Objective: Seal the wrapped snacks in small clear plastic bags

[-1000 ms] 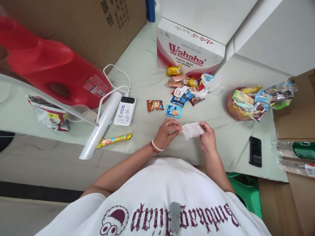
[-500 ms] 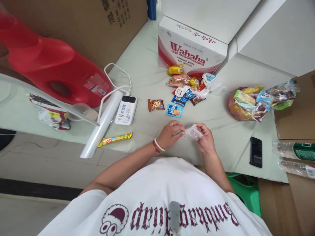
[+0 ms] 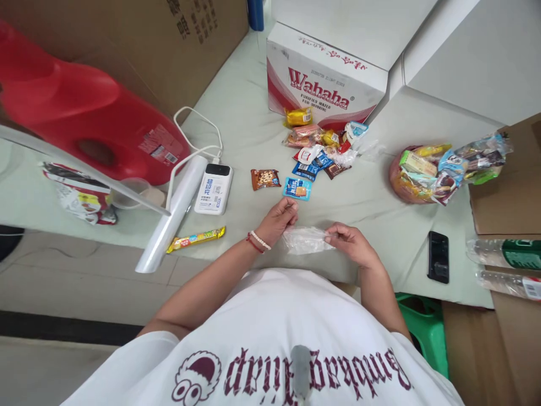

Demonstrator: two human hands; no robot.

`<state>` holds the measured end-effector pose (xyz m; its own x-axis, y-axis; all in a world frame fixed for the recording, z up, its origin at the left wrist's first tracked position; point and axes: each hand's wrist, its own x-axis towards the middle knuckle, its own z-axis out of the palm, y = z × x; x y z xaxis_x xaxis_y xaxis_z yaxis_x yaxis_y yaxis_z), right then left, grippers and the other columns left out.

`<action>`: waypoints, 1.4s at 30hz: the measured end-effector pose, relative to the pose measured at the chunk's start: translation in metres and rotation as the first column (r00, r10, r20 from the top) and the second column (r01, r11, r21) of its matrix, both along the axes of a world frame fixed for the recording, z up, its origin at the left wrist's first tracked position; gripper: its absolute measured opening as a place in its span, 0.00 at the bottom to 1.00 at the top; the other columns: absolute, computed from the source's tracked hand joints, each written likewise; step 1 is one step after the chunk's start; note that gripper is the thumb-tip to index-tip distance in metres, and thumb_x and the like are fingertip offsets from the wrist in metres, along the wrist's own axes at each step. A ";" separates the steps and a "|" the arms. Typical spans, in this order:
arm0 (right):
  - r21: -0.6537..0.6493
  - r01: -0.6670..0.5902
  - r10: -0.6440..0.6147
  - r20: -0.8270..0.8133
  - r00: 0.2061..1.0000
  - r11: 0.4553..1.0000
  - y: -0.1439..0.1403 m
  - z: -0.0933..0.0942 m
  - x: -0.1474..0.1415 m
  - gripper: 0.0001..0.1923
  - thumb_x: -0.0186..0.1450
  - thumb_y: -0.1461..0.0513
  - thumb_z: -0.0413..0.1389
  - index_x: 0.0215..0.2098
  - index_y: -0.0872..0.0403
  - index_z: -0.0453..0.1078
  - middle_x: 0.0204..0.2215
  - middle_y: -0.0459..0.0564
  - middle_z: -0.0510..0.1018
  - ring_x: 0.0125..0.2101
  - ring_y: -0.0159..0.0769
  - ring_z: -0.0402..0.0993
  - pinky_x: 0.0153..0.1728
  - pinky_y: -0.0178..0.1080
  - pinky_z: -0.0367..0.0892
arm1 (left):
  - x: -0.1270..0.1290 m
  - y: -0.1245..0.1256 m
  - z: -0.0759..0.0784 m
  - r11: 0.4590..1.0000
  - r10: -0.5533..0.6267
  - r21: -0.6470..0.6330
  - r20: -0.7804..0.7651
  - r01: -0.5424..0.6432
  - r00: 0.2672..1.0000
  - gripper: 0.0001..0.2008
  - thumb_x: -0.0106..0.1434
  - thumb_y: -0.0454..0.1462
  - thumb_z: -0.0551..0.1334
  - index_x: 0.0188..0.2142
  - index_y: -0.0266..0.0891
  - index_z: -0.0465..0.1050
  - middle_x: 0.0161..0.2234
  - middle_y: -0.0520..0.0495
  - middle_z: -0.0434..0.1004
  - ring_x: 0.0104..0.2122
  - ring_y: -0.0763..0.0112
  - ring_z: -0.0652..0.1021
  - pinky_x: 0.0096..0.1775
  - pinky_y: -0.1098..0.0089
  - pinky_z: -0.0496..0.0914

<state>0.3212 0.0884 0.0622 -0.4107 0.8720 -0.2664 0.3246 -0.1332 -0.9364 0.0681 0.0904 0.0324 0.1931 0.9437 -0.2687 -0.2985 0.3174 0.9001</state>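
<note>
A thin clear plastic bag (image 3: 306, 241) is stretched between my two hands above the near edge of the table. My left hand (image 3: 279, 220), with beaded and red bracelets at the wrist, is closed on the bag's left end. The right end is pinched between the thumb and fingers of my right hand (image 3: 349, 241). Just beyond my left hand lie a light-blue snack packet (image 3: 297, 189) and a brown cookie packet (image 3: 265, 179). Behind them is a loose pile of small wrapped snacks (image 3: 315, 158).
A Wahaba-style white and red carton (image 3: 325, 79) stands behind the pile. To the right are a filled snack basket (image 3: 395, 183), a phone (image 3: 438, 256) and plastic bottles (image 3: 502, 254). Leftward lie a power bank (image 3: 214, 189), a plastic roll (image 3: 158, 245), a yellow snack bar (image 3: 196, 239) and a red jug (image 3: 105, 107).
My hands have moved apart, the left one leftward. The plastic bag, bunched up before, now spreads wider between them. The snacks on the table lie as before.
</note>
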 end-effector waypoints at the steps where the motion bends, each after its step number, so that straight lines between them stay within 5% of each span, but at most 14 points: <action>1: 0.096 -0.027 0.021 0.063 0.998 0.995 0.001 0.000 0.003 0.13 0.62 0.49 0.67 0.36 0.48 0.81 0.30 0.47 0.76 0.34 0.38 0.69 0.40 0.41 0.67 | -0.004 0.001 0.001 0.996 -0.088 0.004 -0.061 0.088 0.994 0.21 0.60 0.54 0.69 0.35 0.41 0.68 0.24 0.58 0.66 0.22 0.78 0.63 0.26 0.74 0.58; 6: 0.422 -0.040 -0.047 0.194 0.980 0.906 0.008 0.003 0.008 0.07 0.69 0.57 0.59 0.39 0.45 0.81 0.39 0.50 0.79 0.47 0.44 0.73 0.53 0.48 0.67 | -0.015 -0.001 0.003 0.893 -0.438 -0.012 -0.256 0.451 0.862 0.22 0.57 0.54 0.71 0.33 0.37 0.78 0.25 0.53 0.73 0.25 0.75 0.69 0.29 0.73 0.62; 11: 0.539 -0.025 -0.126 0.241 0.962 0.842 0.010 0.001 0.001 0.08 0.70 0.58 0.57 0.41 0.44 0.80 0.46 0.52 0.79 0.52 0.46 0.72 0.56 0.51 0.68 | -0.005 -0.011 0.001 0.908 -0.381 0.064 -0.290 0.415 0.878 0.21 0.61 0.55 0.67 0.32 0.37 0.78 0.25 0.53 0.73 0.24 0.74 0.68 0.27 0.72 0.61; 14: 0.594 0.209 -0.387 0.189 0.902 0.777 0.005 -0.004 -0.004 0.12 0.68 0.54 0.59 0.47 0.47 0.77 0.55 0.56 0.74 0.55 0.47 0.70 0.57 0.52 0.69 | 0.002 -0.015 -0.001 0.943 -0.219 0.130 -0.448 0.306 0.867 0.16 0.65 0.49 0.64 0.30 0.38 0.74 0.24 0.54 0.71 0.24 0.73 0.68 0.29 0.71 0.62; 17: 0.346 0.480 -0.534 0.075 0.842 0.806 -0.007 -0.011 -0.018 0.16 0.69 0.47 0.57 0.43 0.49 0.75 0.42 0.53 0.77 0.41 0.42 0.75 0.42 0.45 0.74 | 0.010 -0.022 -0.002 0.948 0.040 0.264 -0.653 0.179 0.756 0.12 0.68 0.43 0.59 0.30 0.39 0.72 0.25 0.52 0.72 0.26 0.71 0.69 0.32 0.69 0.61; 21: -0.115 0.365 -0.378 -0.137 0.916 0.924 -0.020 -0.019 -0.048 0.20 0.64 0.43 0.63 0.40 0.50 0.74 0.36 0.48 0.78 0.36 0.37 0.74 0.36 0.39 0.73 | 0.023 -0.033 -0.001 0.901 0.106 0.343 -0.768 0.266 0.632 0.12 0.70 0.40 0.57 0.31 0.40 0.72 0.32 0.46 0.76 0.32 0.67 0.73 0.34 0.68 0.62; 23: -0.151 0.348 -0.375 -0.214 0.902 0.925 -0.020 -0.021 -0.059 0.19 0.61 0.45 0.67 0.37 0.50 0.75 0.34 0.45 0.78 0.34 0.34 0.72 0.37 0.37 0.71 | 0.026 -0.034 -0.001 0.912 0.104 0.334 -0.748 0.237 0.656 0.12 0.71 0.40 0.56 0.32 0.41 0.72 0.32 0.47 0.76 0.33 0.67 0.74 0.35 0.68 0.63; 28: -0.256 0.279 -0.334 -0.206 0.920 0.926 -0.012 -0.026 -0.054 0.19 0.59 0.46 0.69 0.30 0.52 0.76 0.27 0.44 0.76 0.28 0.31 0.68 0.32 0.35 0.68 | 0.016 -0.028 -0.005 0.981 0.109 0.191 -0.491 -0.015 0.864 0.13 0.69 0.45 0.57 0.31 0.41 0.65 0.25 0.55 0.67 0.27 0.72 0.68 0.34 0.69 0.63; 31: -0.326 0.216 -0.295 -0.213 0.932 0.920 -0.012 -0.029 -0.048 0.21 0.57 0.45 0.71 0.29 0.52 0.76 0.28 0.45 0.77 0.27 0.31 0.68 0.30 0.35 0.67 | 0.012 -0.028 -0.010 0.994 0.071 0.098 -0.333 -0.041 0.940 0.16 0.67 0.48 0.58 0.29 0.42 0.63 0.22 0.57 0.62 0.25 0.73 0.63 0.31 0.70 0.60; 37: -0.394 0.184 -0.307 -0.277 0.910 0.901 -0.013 -0.027 -0.045 0.22 0.55 0.44 0.73 0.29 0.52 0.74 0.27 0.44 0.75 0.25 0.29 0.66 0.26 0.33 0.64 | 0.010 -0.028 -0.014 0.997 0.068 0.037 -0.214 -0.062 0.974 0.20 0.63 0.52 0.63 0.27 0.42 0.61 0.21 0.59 0.58 0.23 0.76 0.59 0.27 0.72 0.56; 42: -0.374 0.175 -0.296 -0.293 0.909 0.911 -0.010 -0.021 -0.030 0.20 0.58 0.46 0.71 0.28 0.51 0.74 0.26 0.44 0.75 0.25 0.30 0.67 0.28 0.34 0.65 | -0.003 -0.020 -0.016 0.981 0.177 -0.055 -0.137 -0.186 0.975 0.20 0.60 0.53 0.66 0.28 0.42 0.63 0.20 0.60 0.58 0.20 0.77 0.59 0.25 0.73 0.54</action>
<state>0.2913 0.0785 0.0410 -0.3211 0.8384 -0.4404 -0.0816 -0.4878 -0.8691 0.0653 0.0705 0.0161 -0.0210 0.9388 -0.3440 -0.2379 0.3295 0.9137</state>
